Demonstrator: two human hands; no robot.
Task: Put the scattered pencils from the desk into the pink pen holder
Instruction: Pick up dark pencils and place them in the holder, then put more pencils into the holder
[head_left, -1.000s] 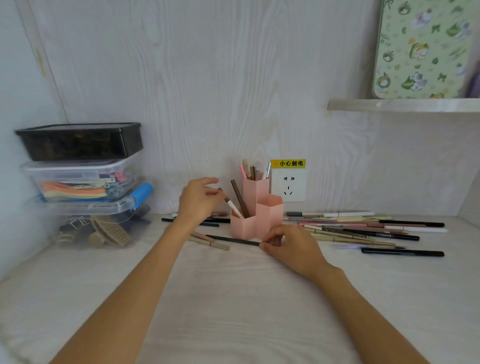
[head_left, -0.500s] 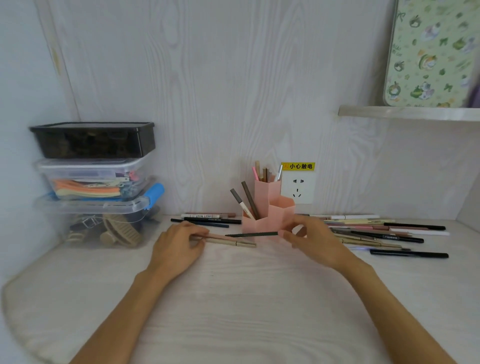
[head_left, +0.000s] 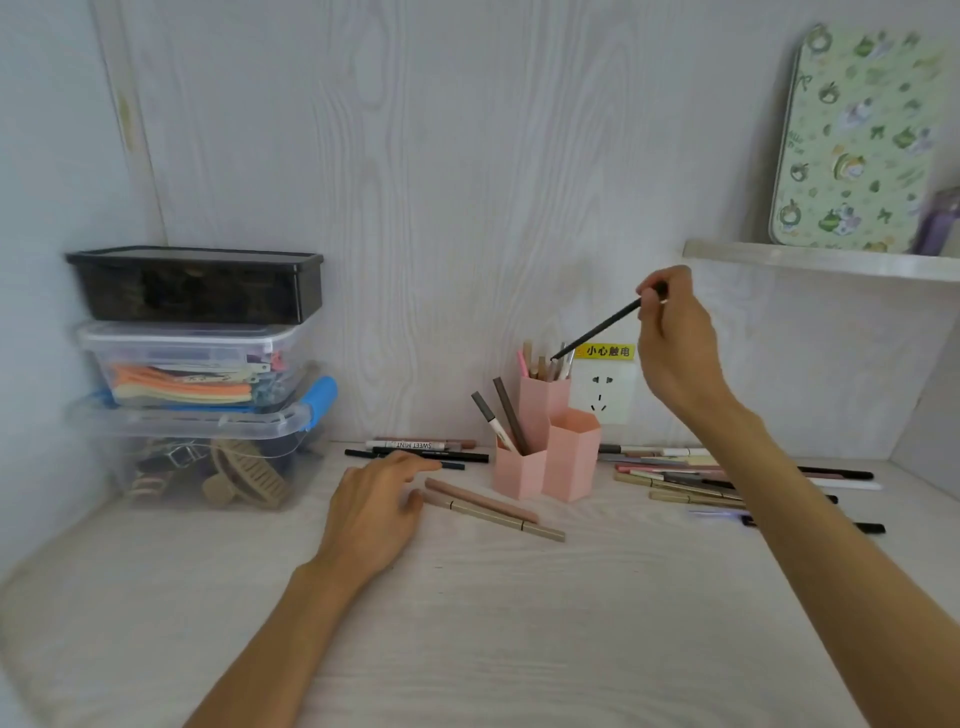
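While your right hand (head_left: 672, 343) is raised above the desk (head_left: 519, 623), it pinches the upper end of a black pencil (head_left: 597, 332) between thumb and fingertips; the pencil slants down to the left, and its lower tip sits at the pencils already standing in the tallest cell of the pink pen holder (head_left: 545, 447). Whether that tip is inside the cell or just above its rim cannot be told. The holder has 3 hexagonal cells of different heights and stands at the back of the desk, in front of a wall socket (head_left: 602, 389) with a yellow label. Its lowest cell, at front left, holds 2 pencils leaning left.

Your left hand (head_left: 374, 504) lies palm down on the desk, fingers loosely spread and holding nothing; its fingertips touch or nearly touch the near end of 2 tan pencils (head_left: 493, 512) that lie side by side just in front of the holder. Behind this hand, a small group of pencils (head_left: 421, 449) lies along the wall. To the right of the holder, a larger scatter of pencils (head_left: 691, 480) lies on the desk, partly hidden by your right forearm.

At far left stand 3 stacked plastic boxes (head_left: 197, 374). At upper right, a shelf (head_left: 821, 260) carries a green patterned tin (head_left: 857, 145).
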